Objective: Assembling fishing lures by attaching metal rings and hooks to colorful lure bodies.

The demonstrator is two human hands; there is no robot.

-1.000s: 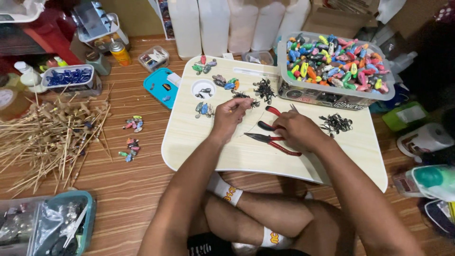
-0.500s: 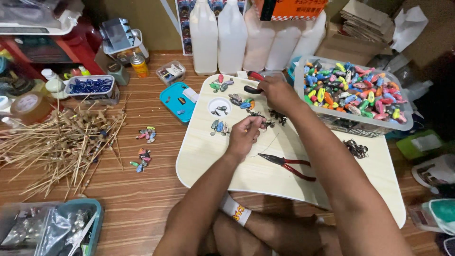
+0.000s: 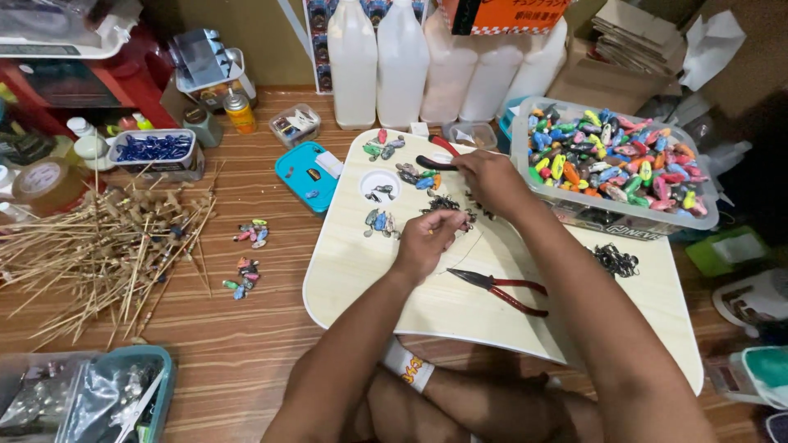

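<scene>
A pale wooden lap table [image 3: 361, 271] spreads under both hands, standing on a brown plank floor [image 3: 238, 361]. Beyond the fingers, against the wall, stand four white plastic jugs [image 3: 402, 57]. To the right of the right hand's fingers sits a clear plastic bin [image 3: 574, 209] heaped with small colourful lures [image 3: 616, 160]. Far to the left of the left hand's fingers a loose heap of thin bamboo sticks [image 3: 98, 254] lies on the floor, with a turquoise box [image 3: 305, 174] between that heap and the table.

The right hand [image 3: 491, 180] reaches toward the far edge of the table, its fingers closed around the handles of red-handled cutters [image 3: 435, 157] whose dark grips stick out to the left of the knuckles. The left hand [image 3: 427, 238] rests nearer the body, its fingertips pinched narrowly on a small dark hook piece [image 3: 447, 215]; what exactly it grips is too small to tell. Just beyond those fingertips lies a scatter of dark metal hooks [image 3: 443, 202]. Just behind the left hand, toward the body, red-handled long-nose pliers [image 3: 497, 289] lie flat on the table, untouched. Left of the left fingertips, a few small painted lures [image 3: 377, 221] sit by a round hole in the tabletop [image 3: 380, 185].
</scene>
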